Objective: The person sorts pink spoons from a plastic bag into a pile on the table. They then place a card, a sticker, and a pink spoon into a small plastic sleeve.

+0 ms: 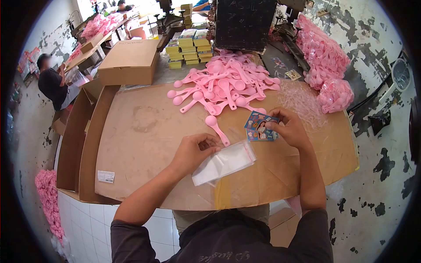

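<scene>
My right hand (287, 127) is closed on a small blue printed card (262, 125) at the right, thumb on top. More cards lie beneath it in a small stack. Close to the left edge of a pile of clear plastic bags (226, 164), my left hand (193, 151) has its fingers curled, thumb and fingertips at the top bag's edge. A pink measuring spoon (215, 127) lies just beyond those fingers, its handle pointing at the bags. Past it, many pink spoons (226, 81) are heaped. My left fingertips are partly hidden.
An open cardboard box (83, 144) borders the cardboard-covered table (136, 144) at left; a closed box (128, 61) stands behind. Card stacks (188, 46) sit near a black box (243, 24). Clear shreds (302, 101) and bagged pink spoons (324, 52) lie right. A person (55, 83) works far left.
</scene>
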